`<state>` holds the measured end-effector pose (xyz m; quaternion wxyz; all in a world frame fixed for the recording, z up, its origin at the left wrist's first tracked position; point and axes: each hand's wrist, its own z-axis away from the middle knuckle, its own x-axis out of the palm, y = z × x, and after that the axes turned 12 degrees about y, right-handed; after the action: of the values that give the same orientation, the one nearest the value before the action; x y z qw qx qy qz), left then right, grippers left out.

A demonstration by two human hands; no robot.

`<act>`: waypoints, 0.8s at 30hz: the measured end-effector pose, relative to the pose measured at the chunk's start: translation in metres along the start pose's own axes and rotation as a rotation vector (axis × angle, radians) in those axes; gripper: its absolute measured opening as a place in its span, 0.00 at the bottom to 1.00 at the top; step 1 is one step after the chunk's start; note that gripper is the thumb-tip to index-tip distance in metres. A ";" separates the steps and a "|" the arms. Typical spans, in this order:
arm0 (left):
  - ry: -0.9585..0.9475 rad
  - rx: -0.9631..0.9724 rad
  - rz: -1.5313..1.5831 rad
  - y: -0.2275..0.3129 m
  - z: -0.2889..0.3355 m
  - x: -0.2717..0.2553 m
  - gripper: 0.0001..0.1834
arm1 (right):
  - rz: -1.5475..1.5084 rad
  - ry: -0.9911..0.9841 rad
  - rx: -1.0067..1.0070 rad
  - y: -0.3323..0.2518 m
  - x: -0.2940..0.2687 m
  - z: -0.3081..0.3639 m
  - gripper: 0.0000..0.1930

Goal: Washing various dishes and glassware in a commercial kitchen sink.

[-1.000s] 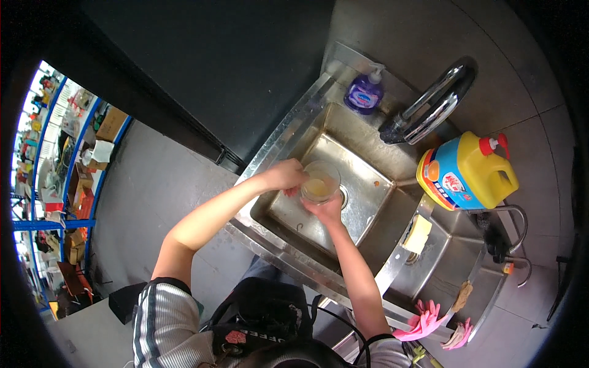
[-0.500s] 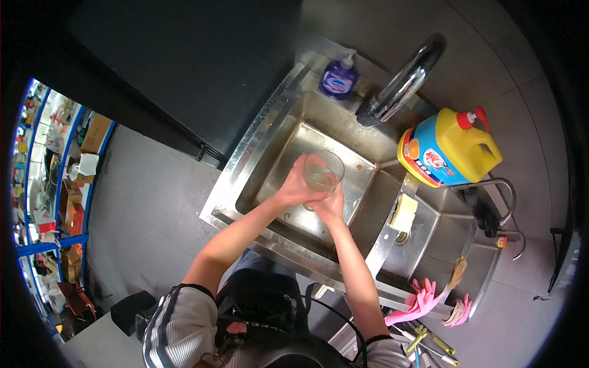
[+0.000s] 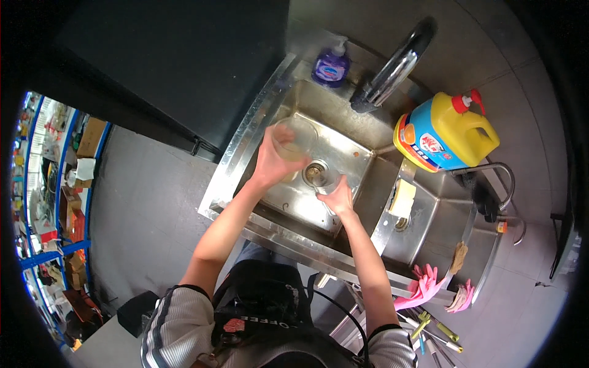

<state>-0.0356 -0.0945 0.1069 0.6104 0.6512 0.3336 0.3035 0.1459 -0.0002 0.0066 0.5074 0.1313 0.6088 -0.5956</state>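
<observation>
Over the left sink basin, my left hand is wrapped round a wide clear cup, whose round rim faces up. Something pale shows in its lower part, perhaps liquid. To its right and nearer me, my right hand grips a smaller clear cup. The two cups are apart. Just behind the smaller cup the round drain shows in the basin floor. Parts of both cups are hidden by my fingers, and their lower ends are hard to make out.
A chrome faucet arches over the back edge, beside a purple soap pump bottle. A yellow detergent jug stands at the right. A sponge lies on the divider, and pink rubber gloves drape over the front edge.
My hands were together around the cup; now they are apart. My left hand has moved left and away from me with the wide cup, while the smaller cup shows separately in my right hand.
</observation>
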 end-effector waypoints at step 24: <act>0.050 -0.086 -0.322 -0.037 0.044 -0.038 0.39 | 1.198 -0.220 -0.047 0.034 0.076 -0.055 0.33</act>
<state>-0.0256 -0.1498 0.0673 0.6699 0.5550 0.4353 0.2317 0.1124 0.0219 -0.0853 0.8169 0.3776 0.3859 -0.2029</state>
